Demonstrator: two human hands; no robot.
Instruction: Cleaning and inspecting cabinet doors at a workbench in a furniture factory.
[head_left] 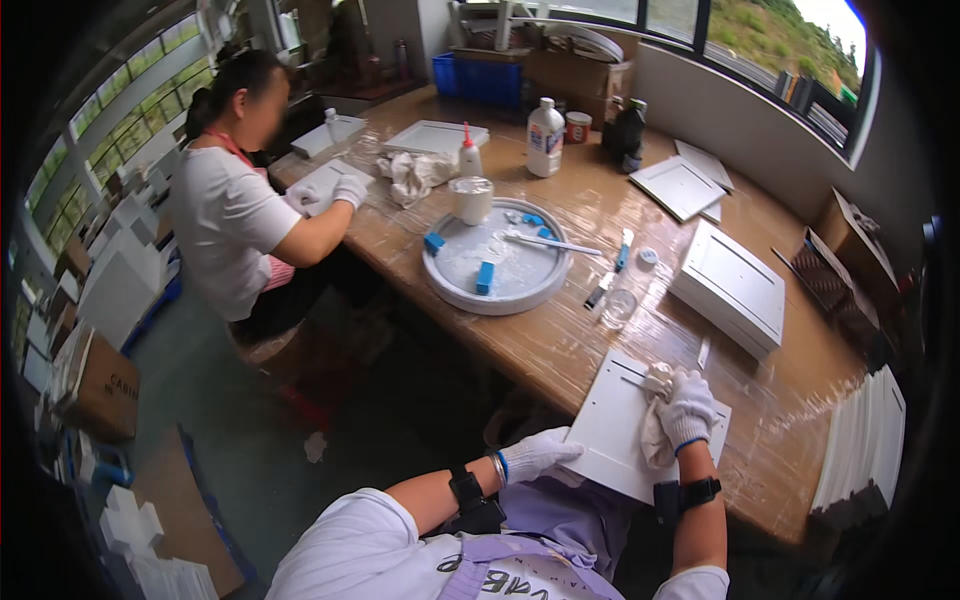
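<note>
A flat white panel (603, 428) with a slot near its far edge lies in front of me, partly over the table's near edge. My left hand (540, 452), in a white knit glove, is closed on the panel's left edge; some fingertips are hidden. In my right hand (688, 408), also gloved, is a crumpled off-white cloth (655, 440), pressed on the panel's right part. Just beyond the panel lie a small white strip (704, 352) and a clear round lid or dish (619, 308).
A round grey tray (440, 288) holds blue blocks, a white tub and a white-handled tool. Stacked white panels (735, 290) stand beyond my right hand, more (862, 450) at far right. A white bottle (545, 138) stands farther back. A co-worker (225, 200) sits at the left.
</note>
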